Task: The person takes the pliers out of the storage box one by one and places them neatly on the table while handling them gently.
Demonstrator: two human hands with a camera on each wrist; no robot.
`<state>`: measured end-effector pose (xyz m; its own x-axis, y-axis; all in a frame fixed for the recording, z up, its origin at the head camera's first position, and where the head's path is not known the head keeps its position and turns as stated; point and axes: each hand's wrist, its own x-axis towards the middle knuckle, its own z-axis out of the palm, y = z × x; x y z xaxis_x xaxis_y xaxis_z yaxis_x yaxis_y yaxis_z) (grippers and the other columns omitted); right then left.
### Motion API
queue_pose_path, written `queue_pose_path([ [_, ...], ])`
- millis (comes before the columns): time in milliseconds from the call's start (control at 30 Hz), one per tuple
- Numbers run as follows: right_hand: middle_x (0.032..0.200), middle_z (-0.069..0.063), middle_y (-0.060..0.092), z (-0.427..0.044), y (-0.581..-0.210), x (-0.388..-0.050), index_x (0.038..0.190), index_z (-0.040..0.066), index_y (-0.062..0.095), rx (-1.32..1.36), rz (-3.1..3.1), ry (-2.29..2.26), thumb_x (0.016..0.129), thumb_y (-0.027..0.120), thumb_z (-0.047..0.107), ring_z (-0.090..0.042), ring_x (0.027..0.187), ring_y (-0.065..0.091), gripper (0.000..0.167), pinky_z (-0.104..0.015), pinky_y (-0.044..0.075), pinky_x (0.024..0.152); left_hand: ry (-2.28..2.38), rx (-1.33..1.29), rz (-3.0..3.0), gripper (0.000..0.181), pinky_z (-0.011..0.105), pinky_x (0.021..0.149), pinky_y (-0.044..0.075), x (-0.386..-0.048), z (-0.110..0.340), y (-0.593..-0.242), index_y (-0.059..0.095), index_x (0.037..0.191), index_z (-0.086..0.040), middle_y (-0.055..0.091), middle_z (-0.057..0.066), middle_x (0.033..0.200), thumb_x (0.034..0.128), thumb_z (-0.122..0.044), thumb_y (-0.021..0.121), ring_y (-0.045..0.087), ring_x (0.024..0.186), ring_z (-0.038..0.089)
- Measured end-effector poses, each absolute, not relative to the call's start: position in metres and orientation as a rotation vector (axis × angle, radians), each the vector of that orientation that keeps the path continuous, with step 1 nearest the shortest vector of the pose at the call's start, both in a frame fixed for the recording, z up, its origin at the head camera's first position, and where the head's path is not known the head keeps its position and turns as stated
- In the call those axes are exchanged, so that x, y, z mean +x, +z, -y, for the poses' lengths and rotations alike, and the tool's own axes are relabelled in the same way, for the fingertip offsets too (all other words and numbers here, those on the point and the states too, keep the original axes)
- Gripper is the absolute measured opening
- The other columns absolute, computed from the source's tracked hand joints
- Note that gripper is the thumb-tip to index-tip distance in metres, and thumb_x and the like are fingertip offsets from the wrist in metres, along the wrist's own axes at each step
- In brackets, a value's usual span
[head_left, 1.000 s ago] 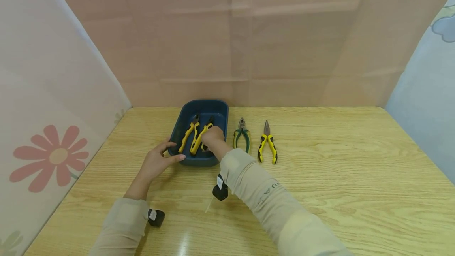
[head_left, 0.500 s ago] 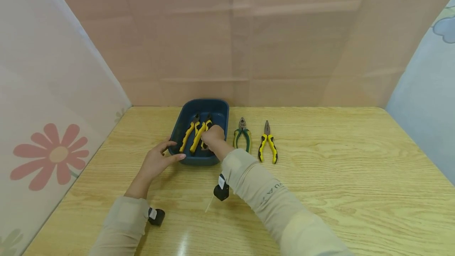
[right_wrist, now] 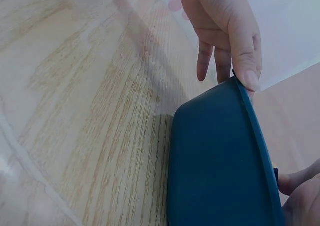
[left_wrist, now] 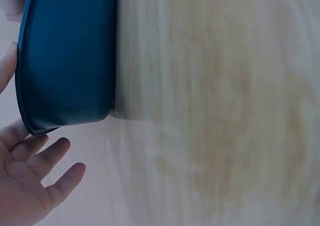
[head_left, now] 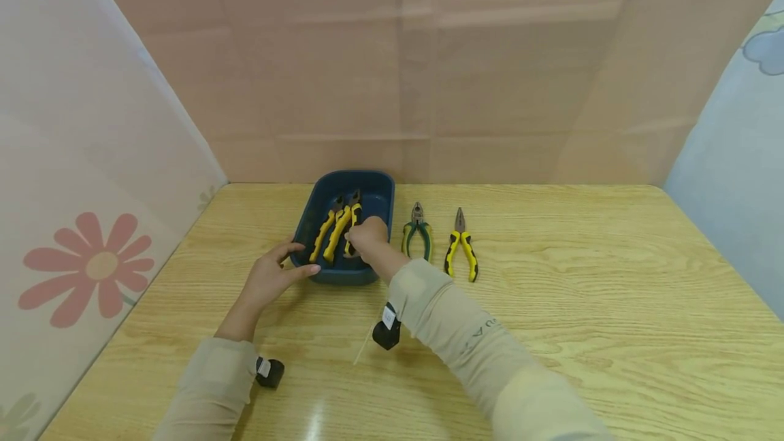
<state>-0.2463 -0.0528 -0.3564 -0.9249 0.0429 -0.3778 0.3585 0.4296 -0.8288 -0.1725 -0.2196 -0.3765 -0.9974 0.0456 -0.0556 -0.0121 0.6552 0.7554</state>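
A blue tray (head_left: 344,278) holds two pairs of yellow-and-black pliers, the left pair (head_left: 320,240) lying beside the right pair (head_left: 354,214). My left hand (head_left: 269,279) holds the tray's near left corner, thumb on the rim; in the left wrist view the other fingers of this hand (left_wrist: 30,176) are spread outside the tray wall (left_wrist: 70,56). Inside the tray, my right hand (head_left: 371,235) pinches a handle of the right pair, its fingertips partly hidden. The right wrist view shows the thumb of this hand (right_wrist: 302,193) at a dark handle end above the rim.
Right of the tray, green-handled pliers (head_left: 417,230) and yellow-and-black long-nose pliers (head_left: 461,247) lie on the wooden table (head_left: 582,291). A brown cloth wall (head_left: 429,73) stands behind the table. A thin pale strip (head_left: 363,351) is near my right wrist.
The right pair of pliers in the tray has shifted left and slightly away from me, its jaws now nearer the left pair. My right wrist has moved slightly right; my left hand stays put.
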Motion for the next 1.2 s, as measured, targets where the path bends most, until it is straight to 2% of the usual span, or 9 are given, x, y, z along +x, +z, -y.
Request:
queue_pose_path([
  [167, 0.116, -0.015, 0.048, 0.052, -0.356, -0.244, 0.119, -0.003, 0.046, 0.327, -2.385, -1.514, 0.080, 0.062, 0.012, -0.030, 0.098, 0.050, 0.045, -0.038, 0.046, 0.076, 1.282, 0.018, -2.790, 0.064, 0.054, 0.087, 0.033, -0.173, 0.219, -0.375, 0.043, 0.123, -0.005, 0.015, 0.011, 0.142, 0.0752, -0.041, 0.063, 0.025, 0.119, 0.043],
  [367, 0.123, -0.014, 0.043, 0.051, -0.355, -0.241, 0.123, -0.002, 0.043, 0.326, -2.329, -1.580, 0.081, 0.060, 0.012, -0.031, 0.109, 0.043, 0.047, -0.040, 0.043, 0.082, 1.269, 0.012, -2.795, 0.064, 0.053, 0.086, 0.033, -0.173, 0.220, -0.375, 0.043, 0.123, -0.005, 0.016, 0.010, 0.142, 0.0749, -0.042, 0.063, 0.026, 0.118, 0.044],
  [500, 0.128, -0.015, 0.038, 0.051, -0.353, -0.239, 0.126, -0.002, 0.038, 0.327, -2.212, -1.716, 0.082, 0.059, 0.007, -0.031, 0.113, 0.039, 0.050, -0.040, 0.045, 0.078, 1.258, 0.022, -2.804, 0.065, 0.054, 0.086, 0.033, -0.173, 0.221, -0.376, 0.043, 0.124, -0.005, 0.016, 0.010, 0.142, 0.0749, -0.042, 0.063, 0.026, 0.118, 0.044],
  [600, 0.125, -0.018, 0.038, 0.051, -0.351, -0.237, 0.126, -0.004, 0.037, 0.322, -2.122, -1.815, 0.081, 0.059, 0.003, -0.033, 0.109, 0.042, 0.051, -0.039, 0.049, 0.070, 1.251, 0.022, -2.808, 0.067, 0.054, 0.086, 0.033, -0.173, 0.222, -0.375, 0.043, 0.124, -0.005, 0.015, 0.010, 0.142, 0.0742, -0.045, 0.063, 0.026, 0.118, 0.044],
  [733, 0.122, -0.022, 0.038, 0.049, -0.348, -0.233, 0.125, -0.006, 0.038, 0.308, -2.027, -1.911, 0.081, 0.058, 0.000, -0.035, 0.101, 0.047, 0.049, -0.039, 0.050, 0.067, 1.248, 0.014, -2.807, 0.067, 0.054, 0.086, 0.034, -0.174, 0.222, -0.376, 0.043, 0.124, -0.005, 0.015, 0.010, 0.142, 0.0739, -0.045, 0.063, 0.026, 0.118, 0.044],
  [833, 0.116, -0.023, 0.041, 0.045, -0.348, -0.230, 0.115, -0.010, 0.045, 0.276, -1.957, -1.969, 0.081, 0.057, -0.001, -0.037, 0.092, 0.052, 0.036, -0.039, 0.049, 0.068, 1.251, 0.008, -2.800, 0.066, 0.054, 0.086, 0.033, -0.174, 0.221, -0.378, 0.043, 0.124, -0.005, 0.015, 0.009, 0.142, 0.0742, -0.044, 0.063, 0.026, 0.118, 0.044],
  [967, 0.100, -0.021, 0.048, 0.040, -0.348, -0.228, 0.097, -0.010, 0.053, 0.227, -1.925, -1.988, 0.082, 0.055, -0.001, -0.036, 0.082, 0.057, 0.018, -0.040, 0.049, 0.068, 1.250, 0.001, -2.795, 0.069, 0.054, 0.087, 0.033, -0.174, 0.221, -0.379, 0.043, 0.124, -0.006, 0.015, 0.008, 0.142, 0.0728, -0.047, 0.063, 0.025, 0.119, 0.043],
  [1067, 0.095, -0.020, 0.050, 0.036, -0.349, -0.226, 0.103, -0.010, 0.051, 0.213, -1.920, -1.988, 0.082, 0.055, 0.000, -0.037, 0.082, 0.057, 0.023, -0.039, 0.050, 0.068, 1.248, 0.000, -2.793, 0.072, 0.054, 0.087, 0.032, -0.175, 0.221, -0.379, 0.043, 0.124, -0.006, 0.014, 0.007, 0.142, 0.0710, -0.051, 0.062, 0.024, 0.120, 0.041],
  [1200, 0.098, -0.020, 0.051, 0.031, -0.350, -0.225, 0.113, -0.010, 0.047, 0.207, -1.874, -2.010, 0.083, 0.055, -0.001, -0.038, 0.086, 0.056, 0.033, -0.036, 0.050, 0.066, 1.252, 0.004, -2.790, 0.071, 0.054, 0.088, 0.032, -0.175, 0.221, -0.379, 0.043, 0.124, -0.006, 0.015, 0.009, 0.142, 0.0720, -0.048, 0.063, 0.025, 0.120, 0.042],
])
